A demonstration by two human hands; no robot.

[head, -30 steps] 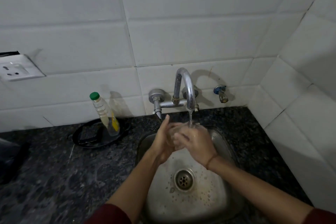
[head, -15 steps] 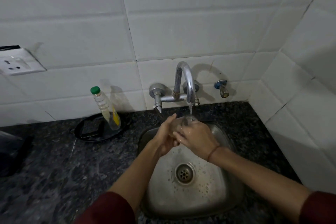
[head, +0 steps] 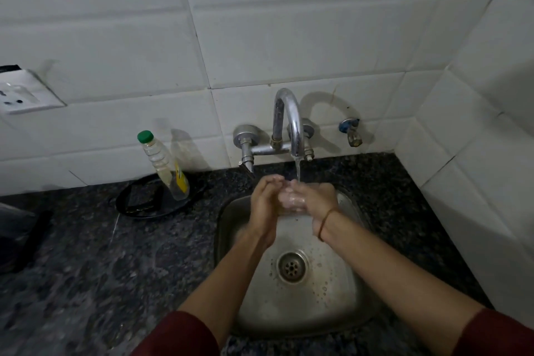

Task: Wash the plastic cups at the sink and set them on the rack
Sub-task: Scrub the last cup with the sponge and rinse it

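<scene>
Sitting between the two hands, the clear plastic cup is held above the back of the sink, right under the thin stream of water falling from the tap. It is see-through and wet, so its rim and base are hard to make out. The left hand wraps the cup's left side, fingers curled close together over its top. The right hand closes on the opposite side, its fingers bent round the cup and showing through the plastic. The fingertips of both hands nearly meet at the top, where the water lands. A thin band circles the right wrist, and dark red sleeves show at the bottom edge of the view. Below the hands, the steel basin is beaded with droplets around the round drain. Dark speckled counter surrounds the sink. To the left, near the white tiled wall, a clear bottle with a green cap stands tilted on a black round tray. A small valve juts from the wall right of the tap, and a white socket sits far left
</scene>
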